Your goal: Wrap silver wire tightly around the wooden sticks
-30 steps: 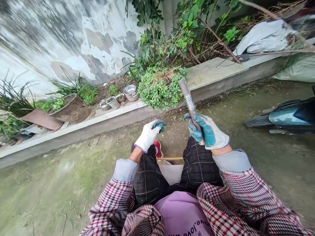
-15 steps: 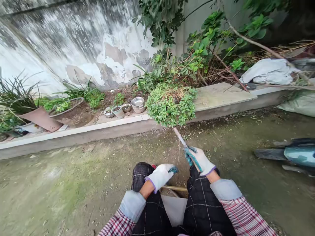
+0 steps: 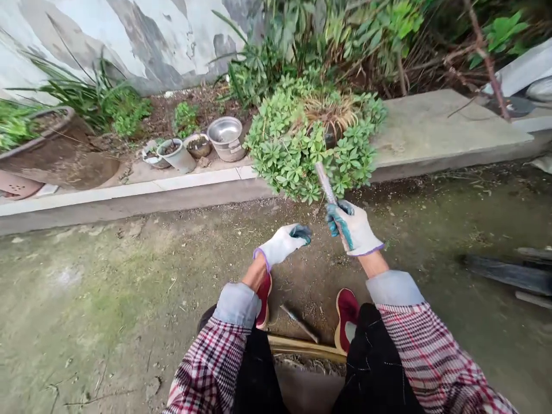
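Note:
My right hand (image 3: 352, 229), in a white glove with a teal palm, is closed round a grey rod (image 3: 325, 185) wound with thin wire, its tip pointing up toward a leafy bush (image 3: 302, 144). My left hand (image 3: 282, 244), gloved the same way, is held a little to the left with its fingertips pinched together; what they hold is too thin to make out. Both hands hover above bare dirt in front of my red shoes (image 3: 345, 310). A dark tool (image 3: 299, 323) lies on the ground between the shoes.
A concrete kerb (image 3: 129, 195) runs across, with a metal bowl (image 3: 225, 137), small pots (image 3: 175, 155) and a large clay pot (image 3: 52, 158) behind it. A bamboo basket rim (image 3: 302, 348) sits at my feet. Dark blurred objects (image 3: 509, 273) lie at right.
The camera has tilted down and moved closer to the bush. Both hands have risen and stretched forward, away from my knees; the rod stays in my right hand.

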`<control>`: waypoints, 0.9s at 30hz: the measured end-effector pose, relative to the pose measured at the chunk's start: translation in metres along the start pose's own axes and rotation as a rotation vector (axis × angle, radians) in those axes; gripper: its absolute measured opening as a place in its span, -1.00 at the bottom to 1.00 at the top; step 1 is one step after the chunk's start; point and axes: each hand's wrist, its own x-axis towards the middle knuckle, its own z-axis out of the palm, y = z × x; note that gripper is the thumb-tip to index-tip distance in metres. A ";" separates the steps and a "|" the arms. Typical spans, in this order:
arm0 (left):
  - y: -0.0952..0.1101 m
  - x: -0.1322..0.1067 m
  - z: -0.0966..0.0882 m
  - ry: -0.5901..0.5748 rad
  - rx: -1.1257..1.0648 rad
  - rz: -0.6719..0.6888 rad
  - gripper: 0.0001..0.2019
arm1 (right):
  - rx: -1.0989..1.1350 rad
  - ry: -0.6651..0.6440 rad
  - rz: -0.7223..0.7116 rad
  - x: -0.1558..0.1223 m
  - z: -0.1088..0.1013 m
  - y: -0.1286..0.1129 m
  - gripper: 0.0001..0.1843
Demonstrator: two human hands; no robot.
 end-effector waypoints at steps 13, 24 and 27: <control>0.014 0.015 -0.008 0.057 -0.595 -0.024 -0.69 | -0.436 -0.199 0.061 -0.014 -0.003 0.013 -0.69; 0.029 0.016 -0.006 0.194 -0.545 -0.107 -0.85 | -0.794 -0.106 -0.291 -0.011 0.006 0.000 -0.65; 0.024 0.016 -0.006 0.200 -0.512 -0.128 -0.82 | -0.987 -0.061 -0.415 -0.014 0.006 0.001 -0.60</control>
